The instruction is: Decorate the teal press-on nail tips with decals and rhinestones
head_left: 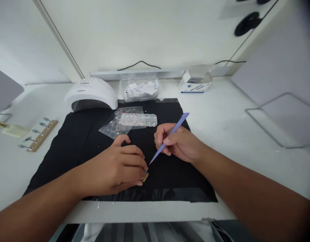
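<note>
One tan piece (145, 177) in left hand (119, 166), fingertip side (perhaps wooden).

At mid-frame a stick (177, 125) slants over a mat (76, 137); behind it, left to right, stand lamp (99, 89), tub (142, 97), box (195, 88).

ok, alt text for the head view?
A right hand holds a purple pen-like tool, its tip near a small piece gripped by the left hand, over a black mat. Beyond are a clear compartmented case and a white domed device.

Slanted lilac stick (176, 127) — near tan piece (145, 177)
</note>
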{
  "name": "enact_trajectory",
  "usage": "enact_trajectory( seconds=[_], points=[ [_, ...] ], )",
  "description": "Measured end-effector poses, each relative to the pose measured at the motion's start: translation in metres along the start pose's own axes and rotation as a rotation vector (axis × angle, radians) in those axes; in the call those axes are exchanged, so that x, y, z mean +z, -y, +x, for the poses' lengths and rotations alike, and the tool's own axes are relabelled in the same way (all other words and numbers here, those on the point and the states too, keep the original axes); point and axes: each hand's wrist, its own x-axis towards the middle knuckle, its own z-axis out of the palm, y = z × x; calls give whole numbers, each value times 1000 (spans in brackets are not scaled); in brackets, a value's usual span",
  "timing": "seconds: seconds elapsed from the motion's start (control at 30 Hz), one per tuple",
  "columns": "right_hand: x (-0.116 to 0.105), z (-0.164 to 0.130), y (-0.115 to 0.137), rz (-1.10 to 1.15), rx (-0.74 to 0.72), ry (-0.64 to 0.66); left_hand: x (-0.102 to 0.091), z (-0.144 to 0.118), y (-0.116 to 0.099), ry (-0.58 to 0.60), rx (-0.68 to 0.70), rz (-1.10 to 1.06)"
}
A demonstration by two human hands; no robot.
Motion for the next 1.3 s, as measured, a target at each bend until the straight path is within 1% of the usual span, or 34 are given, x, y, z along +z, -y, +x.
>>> enact_trajectory(
  seconds=[0.13, 0.33, 0.47, 0.57, 0.7, 0.83, 0.93, 1.03, 1.1, 1.2, 1.3],
  points=[
    [-1, 0, -2, 25, -16, 9, 0, -1, -1, 12, -19, 7],
    [-2, 0, -2, 60, -96, 8, -3, -3, -1, 24, -67, 23],
    [0, 0, 0, 79, -158, -18, -7, -5, -3, 58, -155, 13],
    [4, 0, 2, 62, -201, -54, -7, -6, -3, 72, -233, 5],
    [7, 0, 2, -5, -266, -142, -3, -8, -1, 105, -277, 95],
    [6, 2, 1, -132, -352, -300, -2, -8, 0, 125, -330, 239],
    [4, 3, 1, -248, -415, -404, -4, -6, 0, 127, -448, 355],
    [3, 3, 5, -341, -456, -463, -6, -6, -1, 121, -570, 408],
    [2, 3, 7, -401, -478, -497, -7, -7, -3, 107, -573, 412],
    [-2, 5, 7, -491, -500, -542, -5, -10, -5, 88, -512, 410],
    [-7, 7, 3, -564, -507, -547, -2, -11, -6, 74, -456, 394]
  ],
)
